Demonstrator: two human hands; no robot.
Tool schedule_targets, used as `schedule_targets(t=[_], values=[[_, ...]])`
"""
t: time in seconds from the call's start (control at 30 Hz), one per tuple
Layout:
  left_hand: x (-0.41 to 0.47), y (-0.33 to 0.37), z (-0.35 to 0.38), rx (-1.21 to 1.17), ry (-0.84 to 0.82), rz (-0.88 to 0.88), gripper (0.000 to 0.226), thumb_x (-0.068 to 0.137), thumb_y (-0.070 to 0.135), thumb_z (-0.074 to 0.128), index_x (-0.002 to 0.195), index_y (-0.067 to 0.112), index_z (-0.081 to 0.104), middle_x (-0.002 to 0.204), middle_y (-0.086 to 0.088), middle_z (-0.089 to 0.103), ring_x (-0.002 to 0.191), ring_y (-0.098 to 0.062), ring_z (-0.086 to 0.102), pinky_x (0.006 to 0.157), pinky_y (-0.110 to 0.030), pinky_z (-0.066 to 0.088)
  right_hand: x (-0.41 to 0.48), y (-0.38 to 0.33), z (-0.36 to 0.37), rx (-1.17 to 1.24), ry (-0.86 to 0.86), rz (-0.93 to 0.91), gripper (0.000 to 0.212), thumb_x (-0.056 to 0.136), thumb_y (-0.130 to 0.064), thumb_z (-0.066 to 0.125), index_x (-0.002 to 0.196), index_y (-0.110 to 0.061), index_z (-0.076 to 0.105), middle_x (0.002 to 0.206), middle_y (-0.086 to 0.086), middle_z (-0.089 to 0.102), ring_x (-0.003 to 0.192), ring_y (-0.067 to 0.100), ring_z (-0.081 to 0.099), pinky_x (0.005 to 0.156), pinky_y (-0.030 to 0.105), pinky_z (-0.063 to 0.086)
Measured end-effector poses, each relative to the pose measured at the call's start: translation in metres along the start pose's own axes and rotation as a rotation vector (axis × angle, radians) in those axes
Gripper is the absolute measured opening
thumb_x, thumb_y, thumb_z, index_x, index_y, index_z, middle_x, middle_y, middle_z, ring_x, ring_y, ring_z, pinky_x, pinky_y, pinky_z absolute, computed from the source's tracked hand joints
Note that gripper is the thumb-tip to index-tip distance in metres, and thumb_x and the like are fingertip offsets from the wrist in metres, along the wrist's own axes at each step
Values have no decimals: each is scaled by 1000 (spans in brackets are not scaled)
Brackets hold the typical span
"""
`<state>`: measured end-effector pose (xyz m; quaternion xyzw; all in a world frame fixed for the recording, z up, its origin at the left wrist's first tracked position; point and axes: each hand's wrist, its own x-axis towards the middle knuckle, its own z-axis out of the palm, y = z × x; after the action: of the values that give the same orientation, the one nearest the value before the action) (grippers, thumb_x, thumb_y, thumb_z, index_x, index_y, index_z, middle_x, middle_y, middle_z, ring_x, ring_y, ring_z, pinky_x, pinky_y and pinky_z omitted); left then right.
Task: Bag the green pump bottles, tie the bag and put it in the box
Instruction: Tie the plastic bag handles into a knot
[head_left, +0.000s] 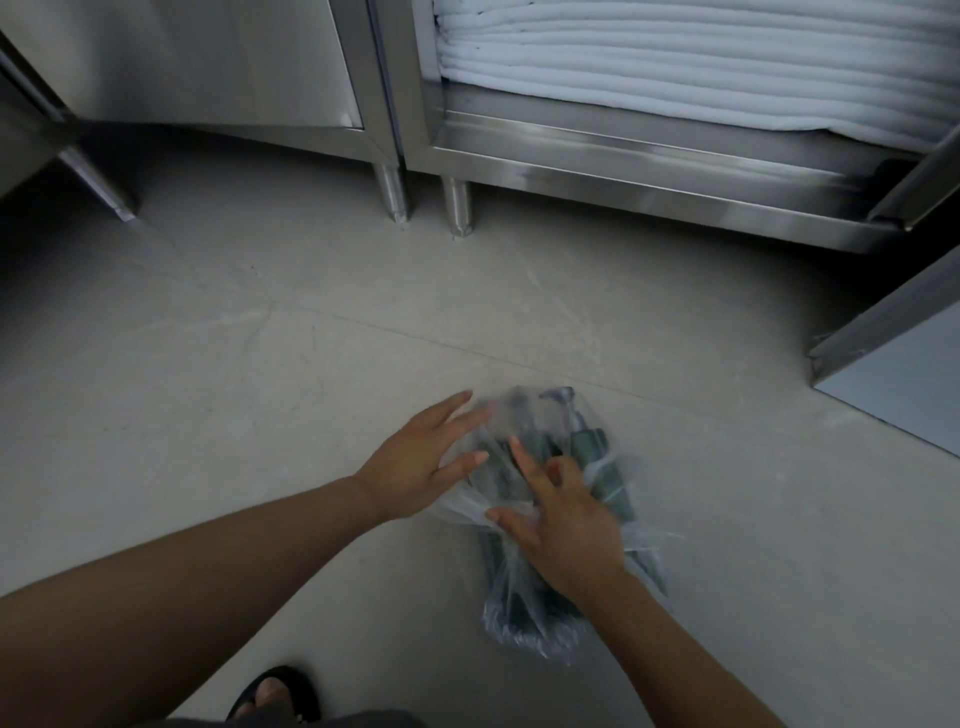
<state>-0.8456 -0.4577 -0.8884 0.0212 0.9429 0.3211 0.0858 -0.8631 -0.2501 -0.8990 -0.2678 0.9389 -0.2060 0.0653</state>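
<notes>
A clear plastic bag lies on the grey floor and holds several dark green pump bottles, their pump heads pointing away from me. The bag's open end is at the far side, loose and blurred. My left hand is spread flat at the bag's left edge, fingertips touching the plastic. Over the bag's middle, my right hand has its fingers spread, and the thumb and a finger seem to pinch the plastic. No box is in view.
Stainless steel cabinets on short legs stand across the back; the right one holds a stack of white towels. An open steel door juts in at the right. My sandalled foot is at the bottom.
</notes>
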Motion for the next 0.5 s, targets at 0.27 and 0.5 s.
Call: schedule_targets(t=[0.27,0.5], values=[[-3,-4,16,68,-216,-13,76,73,80,0,142,46,4,159,0,3,144,-16,10,116,-29,12,0,-4,5,79,-46,-33,70,81,-66,39,130,-19,54,101,4,73,75,15,71,57,24,54],[-5,-8,10,26,-150,16,66,79,76,6,139,49,10,158,3,11,143,-12,16,115,-27,17,7,-7,-19,370,-26,14,43,83,-40,60,119,-16,64,98,3,74,80,13,67,77,12,44]])
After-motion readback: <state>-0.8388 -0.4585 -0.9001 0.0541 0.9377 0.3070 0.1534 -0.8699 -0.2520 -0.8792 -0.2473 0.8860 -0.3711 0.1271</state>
